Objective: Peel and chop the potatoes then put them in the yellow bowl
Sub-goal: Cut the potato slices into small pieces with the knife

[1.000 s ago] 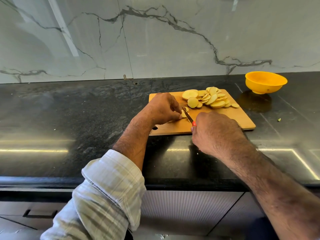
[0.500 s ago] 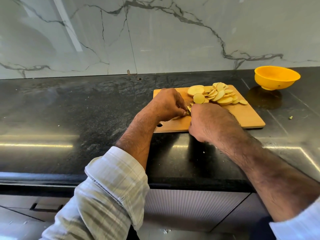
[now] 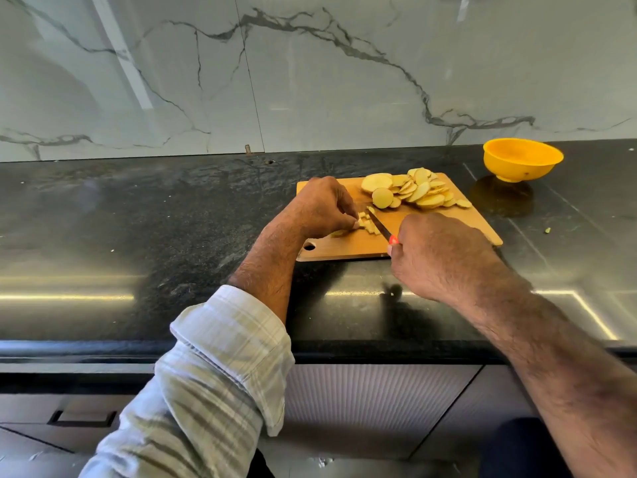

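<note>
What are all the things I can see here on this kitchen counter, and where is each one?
cutting board: one, light wood, on the counter, in the middle right
potato slices: a pile, too many to count, pale yellow, far part of the board
chopped potato pieces: a few, pale yellow, on the board at the knife blade
knife: one, dark blade, red handle, blade down among the pieces
yellow bowl: one, yellow, on the counter, far right of the board; nothing shows inside
counter: one, black, glossy
wall: white marble, grey veins, behind the counter
left hand: holds the potato pieces
right hand: grips the knife handle
</note>
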